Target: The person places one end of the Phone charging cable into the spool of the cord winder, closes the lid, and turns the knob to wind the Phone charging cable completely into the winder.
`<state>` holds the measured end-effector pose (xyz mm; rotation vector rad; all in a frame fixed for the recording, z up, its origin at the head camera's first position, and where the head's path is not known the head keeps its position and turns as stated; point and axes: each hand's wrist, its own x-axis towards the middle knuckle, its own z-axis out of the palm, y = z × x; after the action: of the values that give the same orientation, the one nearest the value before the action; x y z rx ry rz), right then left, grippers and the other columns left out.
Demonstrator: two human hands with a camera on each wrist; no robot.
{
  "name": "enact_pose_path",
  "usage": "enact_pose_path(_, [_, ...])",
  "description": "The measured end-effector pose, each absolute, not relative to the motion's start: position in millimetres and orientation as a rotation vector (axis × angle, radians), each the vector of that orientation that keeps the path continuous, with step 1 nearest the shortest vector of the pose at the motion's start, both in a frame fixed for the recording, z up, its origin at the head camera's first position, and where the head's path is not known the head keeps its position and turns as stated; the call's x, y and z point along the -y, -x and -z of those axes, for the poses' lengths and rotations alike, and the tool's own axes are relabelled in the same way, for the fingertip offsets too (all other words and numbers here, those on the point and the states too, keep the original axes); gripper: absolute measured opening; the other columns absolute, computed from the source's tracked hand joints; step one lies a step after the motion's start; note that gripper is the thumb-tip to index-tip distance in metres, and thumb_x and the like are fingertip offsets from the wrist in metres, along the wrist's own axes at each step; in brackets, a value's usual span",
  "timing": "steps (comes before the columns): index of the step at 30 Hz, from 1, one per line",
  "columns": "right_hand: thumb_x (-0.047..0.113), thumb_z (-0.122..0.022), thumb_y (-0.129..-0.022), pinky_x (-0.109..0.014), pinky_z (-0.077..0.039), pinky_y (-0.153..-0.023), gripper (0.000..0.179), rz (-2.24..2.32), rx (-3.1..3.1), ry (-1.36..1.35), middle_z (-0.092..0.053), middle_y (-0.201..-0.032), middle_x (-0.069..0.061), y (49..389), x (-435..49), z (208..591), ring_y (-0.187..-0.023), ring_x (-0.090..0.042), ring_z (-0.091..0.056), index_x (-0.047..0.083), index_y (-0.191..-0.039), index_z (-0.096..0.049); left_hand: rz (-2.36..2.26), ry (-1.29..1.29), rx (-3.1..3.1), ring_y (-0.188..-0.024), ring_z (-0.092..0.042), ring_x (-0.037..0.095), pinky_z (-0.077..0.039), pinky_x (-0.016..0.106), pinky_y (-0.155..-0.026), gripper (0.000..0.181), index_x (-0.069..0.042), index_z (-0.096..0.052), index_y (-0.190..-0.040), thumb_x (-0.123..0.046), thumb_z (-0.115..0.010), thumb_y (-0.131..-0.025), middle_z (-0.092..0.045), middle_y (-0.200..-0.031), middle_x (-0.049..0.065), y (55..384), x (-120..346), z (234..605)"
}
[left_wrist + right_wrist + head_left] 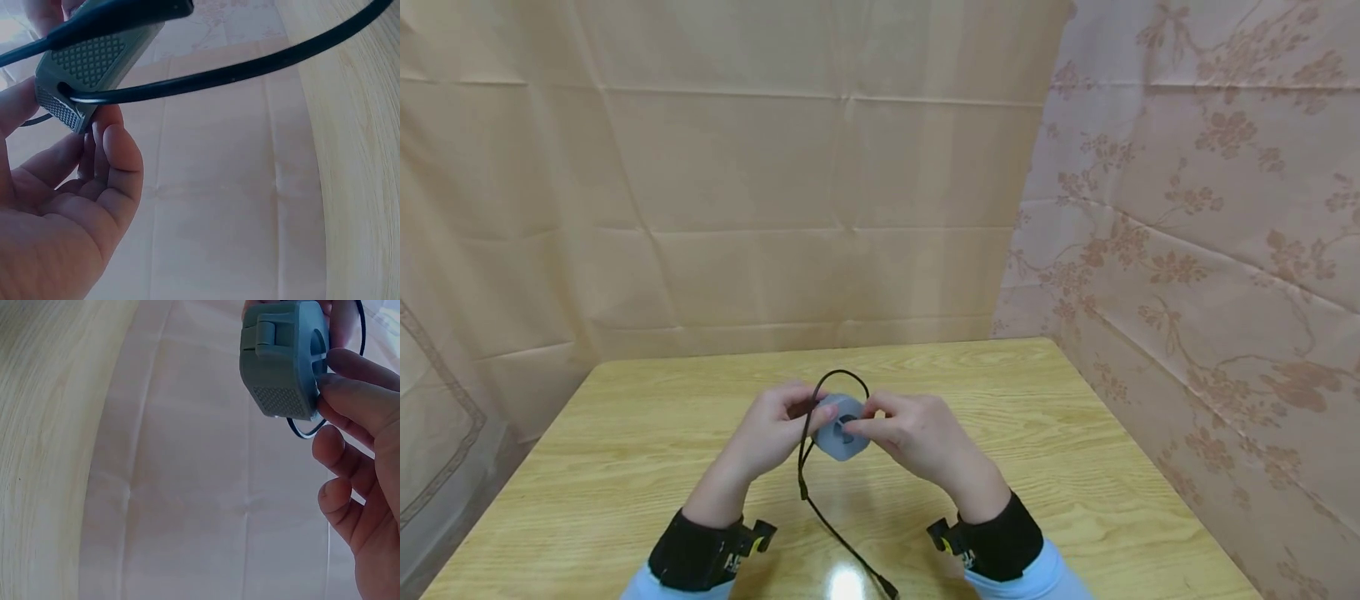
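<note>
In the head view we see a pale cloth (433, 433) with a darker border at the lower left of the frame, a creased beige curtain (775, 208) across the upper middle, and a flowered cloth (1187, 250) down the right. The wood-grain surface (587, 467) spreads across the lower part. Left of centre, the left hand (767, 433) is clamped on a blue-grey case (838, 446), held above the surface, below the middle of the frame. A black cable (803, 492) arcs over the case and trails to the bottom edge. On the right, the right hand (917, 433) has thumb and forefinger pinching at the case's opening (317, 342).

Only the left wrist view shows us a bumpy panel (90, 62) and the cable passing through a hole beside it. The right wrist view adds a raised clip (265, 334) on the case's side and two bent fingers clear of it.
</note>
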<state>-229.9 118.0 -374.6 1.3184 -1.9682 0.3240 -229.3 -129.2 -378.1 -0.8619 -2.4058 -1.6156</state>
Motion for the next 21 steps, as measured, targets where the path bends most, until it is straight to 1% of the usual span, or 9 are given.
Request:
enact_pose_path(6, [0.008,-0.084,-0.084,-0.012,-0.032,-0.050,0.028,-0.289,2.029,-1.317,-0.060,-0.086,0.007,226.0,-112.3,379.4,-0.056,-0.002,-0.043,0.032,-0.099,-0.082,1.600,0.842,2.473,-0.084,-0.064,0.022,-0.054,0.032,-0.072,0.017,-0.004,-0.076,-0.105,-0.019,-0.070,-0.099,-0.066,-0.096,0.006,227.9,128.0,378.6])
enact_pose_path(13, [0.012,-0.083,-0.087,-0.012,-0.031,-0.049,0.024,-0.303,2.120,-1.267,-0.061,-0.082,0.007,222.6,-109.3,381.5,-0.054,-0.002,-0.045,0.032,-0.100,-0.083,1.581,0.846,2.519,-0.084,-0.061,0.022,-0.052,0.032,-0.071,0.017,-0.005,-0.077,-0.105,-0.020,-0.070,-0.099,-0.064,-0.094,0.005,226.7,127.4,378.6])
enact_pose_path(17, [0.014,-0.083,-0.087,-0.012,-0.030,-0.048,0.023,-0.275,2.148,-1.238,-0.061,-0.082,0.007,221.1,-108.1,380.8,-0.054,-0.001,-0.044,0.033,-0.099,-0.083,1.581,0.873,2.540,-0.085,-0.061,0.023,-0.052,0.032,-0.071,0.018,-0.005,-0.077,-0.106,-0.020,-0.068,-0.100,-0.064,-0.095,0.006,226.8,127.7,379.4])
enact_pose_path(21, [0.019,-0.085,-0.086,-0.011,-0.030,-0.048,0.020,-0.260,2.166,-1.226,-0.062,-0.081,0.009,220.4,-107.0,380.3,-0.054,0.000,-0.045,0.035,-0.098,-0.083,1.562,0.892,2.560,-0.084,-0.060,0.023,-0.053,0.031,-0.070,0.018,-0.004,-0.076,-0.104,-0.020,-0.069,-0.100,-0.064,-0.094,0.006,226.6,127.7,379.8])
